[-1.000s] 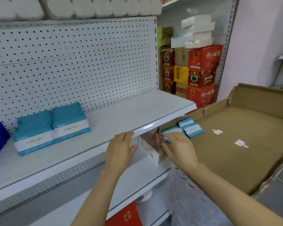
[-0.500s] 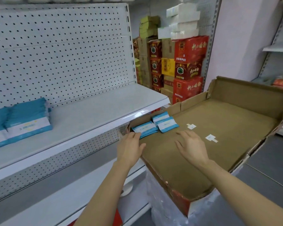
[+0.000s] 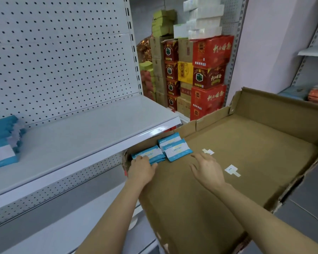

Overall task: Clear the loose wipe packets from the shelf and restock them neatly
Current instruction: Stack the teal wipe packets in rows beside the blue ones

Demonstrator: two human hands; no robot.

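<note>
Head view: a shallow, flattened brown cardboard box [image 3: 246, 153] lies beside a white metal shelf [image 3: 92, 132] backed by white perforated pegboard [image 3: 59, 57]. In the box's near-left corner lie teal-and-white wipe packets: a low pile [image 3: 151, 156] with two further packets [image 3: 174, 148] touching its right side, partly overlapping each other. The left hand [image 3: 140, 170] rests on the pile, its grip closing over the near edge with curled fingers. The right hand [image 3: 208, 168] hovers just above the box floor near the two packets, its grip released, fingers spread and holding nothing. A taller stack of the same teal packets [image 3: 3, 142] stands at the shelf's left end, well apart from the box. Red printed cartons [image 3: 209, 70] are stacked behind, white packages [image 3: 203, 19] on top
</note>
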